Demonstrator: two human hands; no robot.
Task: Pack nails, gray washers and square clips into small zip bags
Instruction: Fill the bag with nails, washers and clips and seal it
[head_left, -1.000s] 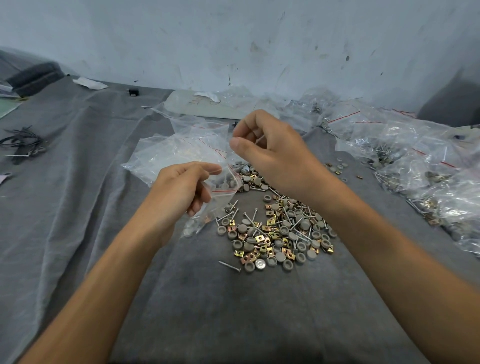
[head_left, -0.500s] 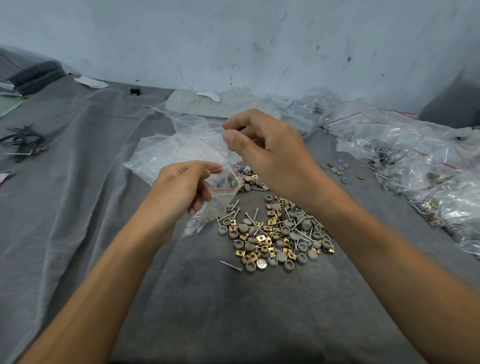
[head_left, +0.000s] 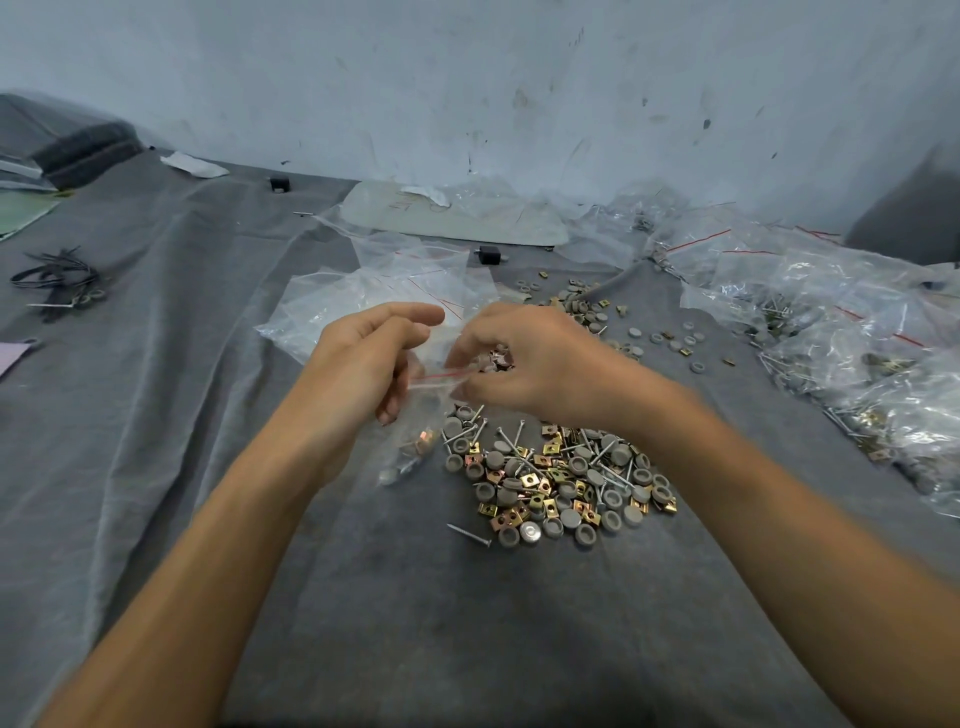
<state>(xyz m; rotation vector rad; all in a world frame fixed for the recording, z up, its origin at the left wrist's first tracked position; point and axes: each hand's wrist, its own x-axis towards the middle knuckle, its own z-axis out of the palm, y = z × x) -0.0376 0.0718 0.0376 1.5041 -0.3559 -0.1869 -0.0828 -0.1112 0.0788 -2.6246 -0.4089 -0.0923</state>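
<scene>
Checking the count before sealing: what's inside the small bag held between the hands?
The small zip bag shows brass square clips low down, with greyish pieces beneath, too blurred to name. The left hand and right hand cover its upper part.

The left forearm (head_left: 234, 545) and the right forearm (head_left: 779, 519) are both bare along all that shows, uncovered skin from the lower edge of the head view up to the wrists. The left hand (head_left: 363, 364) and the right hand (head_left: 540, 364) are bare as well, and the fingernails seem short and plain, though the picture is too soft there to be sure. Near the bottom corners the wide lens stretches both arms, so they look broader there than at the wrists.
</scene>
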